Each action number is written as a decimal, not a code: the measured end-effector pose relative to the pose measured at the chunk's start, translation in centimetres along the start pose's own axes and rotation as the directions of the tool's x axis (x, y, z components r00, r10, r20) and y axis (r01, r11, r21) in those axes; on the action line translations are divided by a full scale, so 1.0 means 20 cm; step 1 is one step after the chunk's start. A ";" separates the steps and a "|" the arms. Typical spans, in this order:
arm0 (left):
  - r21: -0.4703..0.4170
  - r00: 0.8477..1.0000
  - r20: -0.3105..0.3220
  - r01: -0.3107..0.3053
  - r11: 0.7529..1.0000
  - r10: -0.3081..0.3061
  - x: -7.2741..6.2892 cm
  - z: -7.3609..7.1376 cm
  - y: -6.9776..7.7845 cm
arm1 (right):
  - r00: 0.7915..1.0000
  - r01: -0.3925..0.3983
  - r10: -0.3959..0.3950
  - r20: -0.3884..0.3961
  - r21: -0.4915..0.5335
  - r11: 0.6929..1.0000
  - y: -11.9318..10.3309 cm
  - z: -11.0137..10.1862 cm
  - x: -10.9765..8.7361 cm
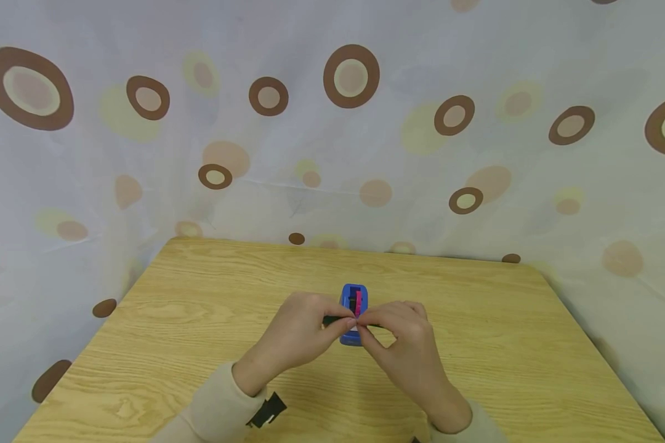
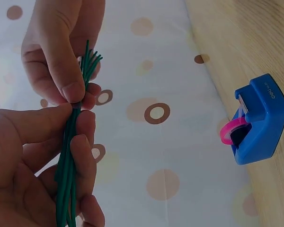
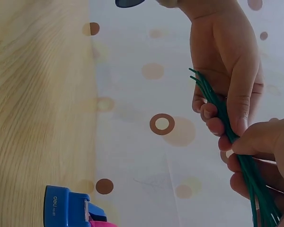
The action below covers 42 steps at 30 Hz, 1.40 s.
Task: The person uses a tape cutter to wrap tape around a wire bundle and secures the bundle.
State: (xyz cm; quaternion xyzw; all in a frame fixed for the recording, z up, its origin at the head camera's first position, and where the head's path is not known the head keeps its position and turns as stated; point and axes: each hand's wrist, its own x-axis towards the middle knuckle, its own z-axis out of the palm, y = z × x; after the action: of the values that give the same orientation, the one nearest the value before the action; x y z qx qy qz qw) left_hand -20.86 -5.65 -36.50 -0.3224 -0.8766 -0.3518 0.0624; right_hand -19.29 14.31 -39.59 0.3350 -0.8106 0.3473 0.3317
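Note:
Both hands meet over the table's middle at a bundle of thin green strands (image 2: 65, 175). The left hand (image 1: 305, 327) has its fingers curled round one stretch of it, thumb on top. Close beside, the right hand (image 1: 407, 341) pinches the bundle between thumb and fingers; the thumb tips nearly touch. In the right wrist view the strands (image 3: 221, 113) fan out slightly at one end. A blue tape dispenser (image 1: 345, 296) with a pink roll (image 1: 358, 300) stands just behind the hands, partly covered by them in the head view. Whether tape lies under the thumbs is hidden.
The wood-grain table (image 1: 227, 277) extends on both sides of the hands. A pale curtain with brown rings (image 1: 332, 135) hangs behind it and at both sides. A black strap piece (image 1: 270, 409) is at the left sleeve (image 1: 221, 400).

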 end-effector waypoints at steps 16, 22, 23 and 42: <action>0.114 0.987 -0.110 -0.109 0.987 0.121 0.00 0.01 0.00 | 1.000 -0.022 0.022 0.000 0.030 0.999 -0.01 -0.01 0.01; 0.142 0.979 -0.126 -0.142 0.980 0.160 0.00 0.01 0.00 | 1.000 -0.017 0.017 0.009 0.006 1.000 -0.01 -0.02 0.03; 0.143 0.977 -0.131 -0.149 0.978 0.168 0.00 0.01 0.00 | 1.000 -0.018 0.018 0.011 0.002 1.000 -0.01 -0.03 0.03; 0.172 0.960 -0.181 -0.182 0.968 0.213 0.01 0.03 -0.01 | 0.998 0.031 -0.029 0.049 -0.039 0.999 0.01 -0.06 0.03</action>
State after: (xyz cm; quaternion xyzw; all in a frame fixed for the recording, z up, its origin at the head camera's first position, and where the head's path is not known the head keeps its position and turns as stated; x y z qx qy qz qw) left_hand -21.08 -5.27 -37.05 -0.3663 -0.8538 -0.3055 0.2087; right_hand -19.40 15.17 -38.44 0.3489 -0.8201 0.3178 0.3236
